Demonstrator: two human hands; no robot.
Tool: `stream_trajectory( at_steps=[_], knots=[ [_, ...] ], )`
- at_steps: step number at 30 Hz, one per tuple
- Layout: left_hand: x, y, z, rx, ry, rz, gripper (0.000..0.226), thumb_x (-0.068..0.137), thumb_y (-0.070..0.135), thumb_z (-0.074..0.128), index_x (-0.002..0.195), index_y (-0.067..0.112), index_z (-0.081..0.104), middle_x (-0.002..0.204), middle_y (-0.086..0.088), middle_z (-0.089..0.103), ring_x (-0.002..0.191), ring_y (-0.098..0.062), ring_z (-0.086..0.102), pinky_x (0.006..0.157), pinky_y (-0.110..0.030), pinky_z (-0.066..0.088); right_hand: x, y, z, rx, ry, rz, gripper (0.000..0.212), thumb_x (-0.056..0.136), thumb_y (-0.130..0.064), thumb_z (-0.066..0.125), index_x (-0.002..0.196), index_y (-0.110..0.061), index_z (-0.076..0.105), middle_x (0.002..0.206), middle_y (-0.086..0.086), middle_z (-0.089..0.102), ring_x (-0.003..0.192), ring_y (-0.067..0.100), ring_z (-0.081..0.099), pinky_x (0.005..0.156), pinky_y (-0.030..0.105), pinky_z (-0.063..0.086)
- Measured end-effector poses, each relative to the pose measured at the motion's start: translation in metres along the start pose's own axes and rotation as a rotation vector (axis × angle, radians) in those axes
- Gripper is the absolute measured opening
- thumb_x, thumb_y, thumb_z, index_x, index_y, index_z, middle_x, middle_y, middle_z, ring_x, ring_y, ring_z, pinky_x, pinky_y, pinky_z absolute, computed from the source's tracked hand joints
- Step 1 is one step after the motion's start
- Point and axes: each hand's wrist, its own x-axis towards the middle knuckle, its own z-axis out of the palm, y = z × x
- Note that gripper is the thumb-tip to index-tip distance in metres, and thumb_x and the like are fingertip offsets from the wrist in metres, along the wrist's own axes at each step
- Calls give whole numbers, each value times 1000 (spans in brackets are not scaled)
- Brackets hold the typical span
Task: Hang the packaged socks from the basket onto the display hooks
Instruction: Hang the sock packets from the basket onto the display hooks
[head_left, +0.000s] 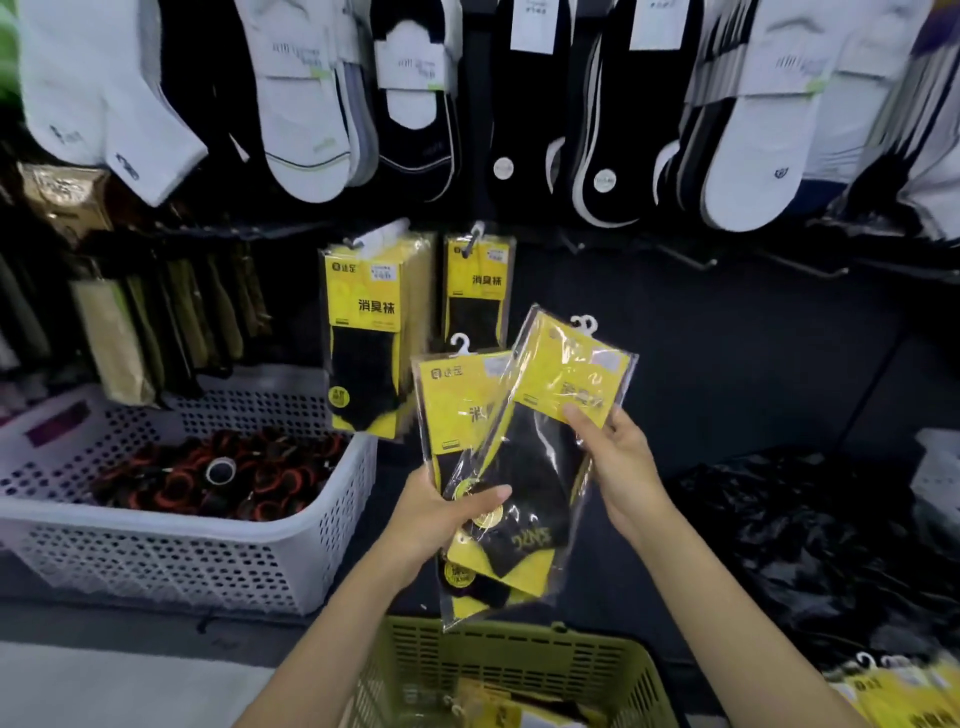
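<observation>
**Sock packets fanned in both hands above the basket**

Sock packets sit in my grip in front of the dark display wall, over the green basket. Each is a clear sleeve with a yellow card, black printed characters, a black sock showing below and a white plastic hanger at the top.

My left hand grips a small stack low down, thumb laid across the front and fingers behind. The upright packet in that stack stands straight, hanger up. My right hand pinches the tilted packet at the lower edge of its yellow card, thumb on the front, the other fingers hidden behind. That packet leans to the right and overlaps the upright one, and its sleeve glints with reflections. The stack's lower ends hang just above the basket's rim, and more yellow packets lie inside.

Ahead, the same kind hangs on the wall: a thick bunch and a thinner lot just beside it. To their right, bare hooks jut out. A white basket of dark rolled goods with orange bands stands at my left.
</observation>
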Motion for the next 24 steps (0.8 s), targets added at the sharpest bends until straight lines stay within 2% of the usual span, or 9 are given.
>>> stream_trajectory(
  at_steps=[4, 6, 7, 8, 10, 13, 18, 21, 24],
  knots=[
    [5, 10, -9, -81, -25, 22, 65, 52, 65, 78, 105, 30, 64, 101, 11, 73, 95, -5, 68, 82, -25, 53, 6, -12, 7, 10, 9, -35, 25, 84, -22, 70, 109, -18, 67, 104, -2, 74, 94, 11, 70, 77, 20, 55],
    [8, 20, -16, -155, 3, 50, 42, 65, 59, 72, 96, 31, 64, 96, 10, 70, 78, 7, 67, 66, -13, 51, 7, -16, 10, 3, -59, -25, 27, 80, -26, 71, 106, -21, 67, 103, -3, 74, 95, 10, 70, 74, 18, 55],
    [10, 25, -20, -168, 23, 69, 47, 71, 53, 69, 84, 9, 58, 93, 13, 66, 69, 8, 65, 61, -11, 49, 7, -18, 12, -2, -97, -14, 30, 76, -28, 72, 105, -20, 67, 103, -3, 74, 95, 11, 70, 72, 17, 55],
    [11, 31, -23, -164, 33, 68, 58, 73, 52, 66, 107, 7, 55, 90, 20, 67, 69, 7, 64, 64, -13, 50, 7, -19, 14, -15, -133, -2, 33, 74, -29, 72, 105, -20, 67, 103, -3, 74, 95, 11, 70, 71, 17, 55],
    [16, 39, -27, -115, 11, 109, 52, 70, 57, 63, 114, 30, 60, 94, 22, 71, 91, 1, 65, 81, -19, 48, 8, -17, 21, -49, -184, 14, 30, 76, -26, 72, 104, -19, 67, 102, -2, 75, 95, 13, 71, 71, 17, 55],
    [22, 47, -29, -97, 3, 172, 46, 75, 50, 65, 112, 24, 66, 105, 12, 72, 102, -7, 66, 86, -23, 48, 10, -15, 33, -43, -188, 8, 26, 80, -21, 71, 105, -17, 67, 101, 0, 75, 93, 14, 71, 70, 18, 56],
    [28, 53, -35, -104, 107, 248, 6, 86, 28, 66, 91, 26, 70, 88, 13, 75, 81, 1, 69, 61, -5, 47, 20, -19, 48, -8, -170, -66, 34, 75, -29, 71, 108, -21, 64, 100, -5, 74, 90, 10, 71, 65, 15, 54],
    [32, 56, -44, -89, 145, 303, 6, 85, 26, 67, 90, 28, 70, 86, 15, 74, 78, 2, 69, 59, -4, 47, 29, -22, 57, -21, -177, -77, 21, 88, -25, 62, 108, -21, 66, 101, -4, 75, 91, 9, 71, 66, 14, 53],
    [35, 63, -59, -61, 201, 347, 12, 83, 32, 67, 93, 27, 70, 88, 3, 75, 81, -11, 71, 64, -14, 53, 39, -29, 66, -22, -160, -108, 19, 92, -21, 59, 109, -19, 67, 101, -4, 75, 92, 10, 71, 68, 14, 54]
  ],
)
